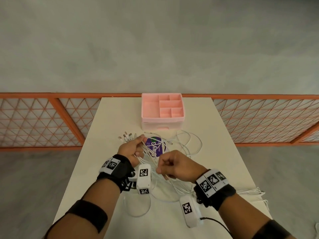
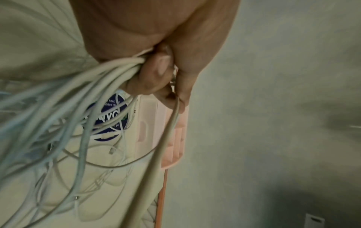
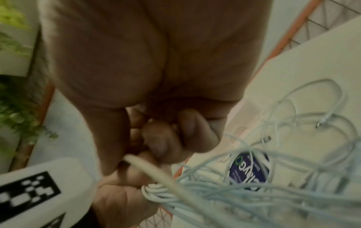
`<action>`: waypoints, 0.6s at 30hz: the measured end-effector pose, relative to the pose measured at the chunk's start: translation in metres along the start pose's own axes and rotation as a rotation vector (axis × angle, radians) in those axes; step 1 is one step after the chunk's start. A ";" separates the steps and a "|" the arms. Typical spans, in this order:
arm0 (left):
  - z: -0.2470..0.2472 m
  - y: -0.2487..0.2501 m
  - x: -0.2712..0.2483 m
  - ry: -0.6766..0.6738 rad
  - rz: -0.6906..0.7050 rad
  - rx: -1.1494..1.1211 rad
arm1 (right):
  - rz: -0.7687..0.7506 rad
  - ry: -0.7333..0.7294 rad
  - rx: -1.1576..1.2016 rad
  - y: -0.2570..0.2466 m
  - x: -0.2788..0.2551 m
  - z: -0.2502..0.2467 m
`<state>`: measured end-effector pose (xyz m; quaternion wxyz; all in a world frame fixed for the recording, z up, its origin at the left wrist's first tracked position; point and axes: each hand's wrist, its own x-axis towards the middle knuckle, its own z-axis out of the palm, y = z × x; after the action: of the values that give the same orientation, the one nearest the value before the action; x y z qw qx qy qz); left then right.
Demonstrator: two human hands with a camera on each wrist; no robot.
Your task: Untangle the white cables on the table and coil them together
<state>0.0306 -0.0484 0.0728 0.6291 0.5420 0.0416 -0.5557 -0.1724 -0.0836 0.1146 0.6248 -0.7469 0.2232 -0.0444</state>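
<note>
— Right, starting big: long cream-white rectangular table (image 1: 215,152), with a pink plastic compartment organiser box (image 1: 162,111) parked at the far end.

— And just in front of that box?

— Tangle of thin white charging cables (image 1: 183,144), sprawled from mid-table toward the near edge, draped over a round purple-and-white printed disc (image 1: 156,145). Loose loops out to the right side, more trailing off toward the near right corner.

— Handling, by the look of it?

— Light, limp, smooth-jacketed. Likely to slide through a slack pinch and snag at the plugs. Best taken near the connector ends, gathered side by side, then drawn through strand by strand.

— Looks to be the plan already. Left hand (image 1: 132,150)?

— Fingers curled tight round a bunch of strands, plug ends (image 1: 126,136) fanning out beyond the knuckles. Wrist view confirms: thumb clamped over the bundle, one more strand running down past the fingertips.

— Right hand (image 1: 176,165)?

— Fist-like, thumb and forefinger pinching one or a few strands just below the left hand's bundle; remaining fingers folded in. Exact strand count hard to tell.

— Coiling?

— Not yet begun, judging by the mess.
</note>
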 end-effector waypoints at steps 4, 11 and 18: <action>-0.016 0.011 0.013 0.025 -0.020 -0.054 | 0.099 -0.125 -0.196 0.017 -0.029 -0.021; 0.000 -0.019 0.002 0.057 0.056 0.084 | 0.447 -0.087 -0.505 0.057 -0.046 -0.078; 0.025 -0.046 -0.013 0.034 0.094 0.157 | 0.187 0.165 -0.198 0.027 0.010 -0.039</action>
<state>-0.0224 -0.0489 0.0623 0.6091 0.6005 -0.0167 -0.5178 -0.1843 -0.1267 0.0953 0.5293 -0.7745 0.3455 -0.0249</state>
